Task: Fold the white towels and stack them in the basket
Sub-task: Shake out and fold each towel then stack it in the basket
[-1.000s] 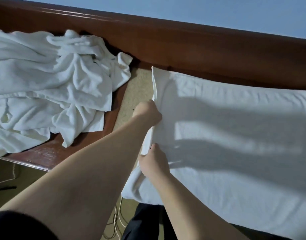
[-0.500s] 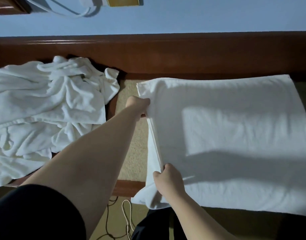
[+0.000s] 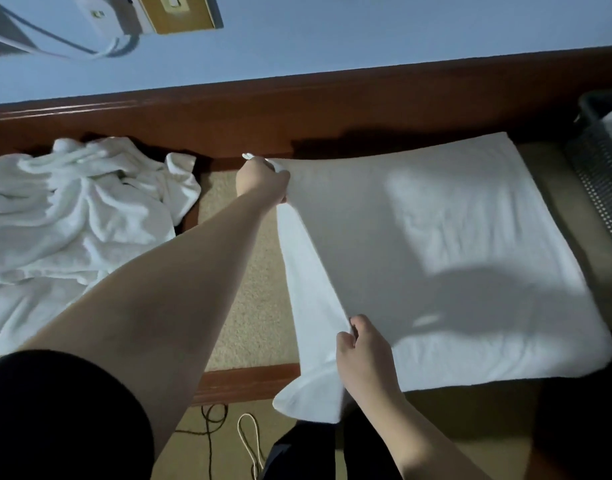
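Left hand (image 3: 261, 180) pinches the far left corner of the white towel (image 3: 436, 258), at about 11 o'clock on the cloth. Right hand (image 3: 363, 355) grips the near left corner, at about 7 o'clock, fingers curled round the edge. Towel lies flat on the tabletop (image 3: 249, 271), its left edge lifted and hanging over the near rim. Heap of unfolded white towels (image 3: 72, 216) at 9 o'clock, well apart. Dark mesh basket (image 3: 599, 161) at 2 o'clock, just beside the towel, something white inside.
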Demonstrator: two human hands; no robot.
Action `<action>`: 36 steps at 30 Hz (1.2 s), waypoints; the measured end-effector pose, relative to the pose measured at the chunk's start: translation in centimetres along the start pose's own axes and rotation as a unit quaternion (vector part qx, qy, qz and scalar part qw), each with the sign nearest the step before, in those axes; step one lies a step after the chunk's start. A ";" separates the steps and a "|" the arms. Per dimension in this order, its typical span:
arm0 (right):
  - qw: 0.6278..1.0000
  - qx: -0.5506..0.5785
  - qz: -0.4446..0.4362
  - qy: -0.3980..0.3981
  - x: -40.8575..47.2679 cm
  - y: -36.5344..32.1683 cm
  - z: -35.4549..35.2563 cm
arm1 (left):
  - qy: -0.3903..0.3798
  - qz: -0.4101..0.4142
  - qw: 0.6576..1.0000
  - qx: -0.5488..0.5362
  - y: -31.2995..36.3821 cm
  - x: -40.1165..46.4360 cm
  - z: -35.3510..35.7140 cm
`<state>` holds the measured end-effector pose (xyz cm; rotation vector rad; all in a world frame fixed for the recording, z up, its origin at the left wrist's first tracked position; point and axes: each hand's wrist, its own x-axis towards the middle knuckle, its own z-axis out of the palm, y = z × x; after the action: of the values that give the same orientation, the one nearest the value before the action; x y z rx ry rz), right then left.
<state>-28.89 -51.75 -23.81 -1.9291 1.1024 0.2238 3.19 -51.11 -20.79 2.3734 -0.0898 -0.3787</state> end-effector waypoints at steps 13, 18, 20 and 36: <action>0.987 0.091 0.107 -0.082 2.0 7.4 -6.7 | -0.058 0.084 0.995 0.016 8.5 -3.1 8.6; 0.980 0.150 0.104 -0.083 2.9 9.7 -9.1 | -0.069 0.062 0.996 0.004 10.4 -3.3 12.5; 0.981 0.109 0.106 -0.122 3.2 11.2 -9.8 | -0.075 0.060 0.995 0.015 11.1 -3.6 13.7; 0.978 0.109 0.112 -0.134 4.0 17.4 -13.8 | -0.090 0.061 0.994 -0.015 13.8 -3.0 19.3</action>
<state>-43.29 -68.54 -28.16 -1.5291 1.1113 0.4551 -4.78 -73.32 -24.23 2.2869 -0.3088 -0.5307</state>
